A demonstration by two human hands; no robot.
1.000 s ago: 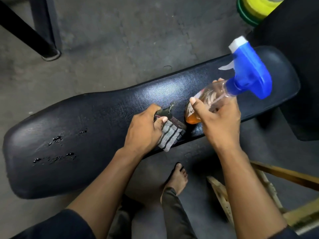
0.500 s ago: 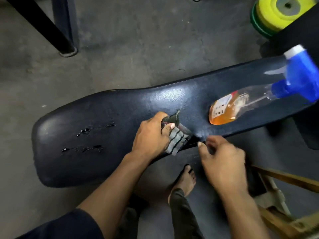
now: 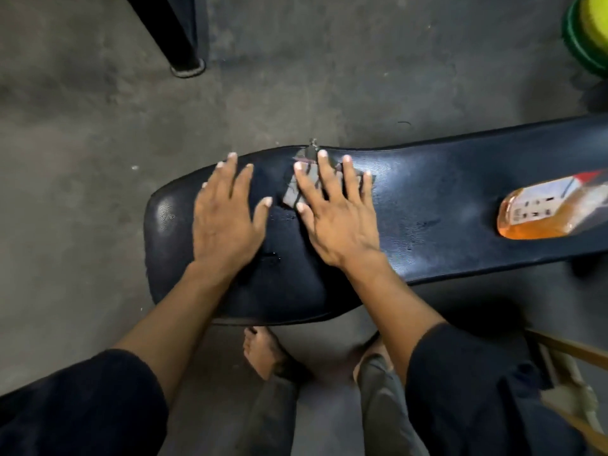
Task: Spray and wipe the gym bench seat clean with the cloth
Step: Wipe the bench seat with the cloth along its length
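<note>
The black padded bench seat (image 3: 427,179) runs from the centre to the right edge. A dark grey cloth (image 3: 291,197) lies on it near the far edge. My right hand (image 3: 335,212) rests flat on the cloth, fingers spread, pressing it onto the seat. To its left, my left hand (image 3: 227,215) lies flat on the bare seat with fingers apart and nothing in it. The spray bottle (image 3: 543,212), clear with orange liquid, lies on its side on the seat at the right, its head cut off by the frame. Small wet streaks (image 3: 424,225) show on the padding.
A black metal leg (image 3: 184,60) stands on the concrete floor beyond the bench. Green and yellow weight plates (image 3: 589,37) sit at the top right. A wooden frame (image 3: 575,357) is at the lower right. My bare feet (image 3: 263,353) are under the near edge.
My right hand laid the spray bottle down on the seat and moved left onto the cloth. My left hand let go of the cloth and now lies flat beside it.
</note>
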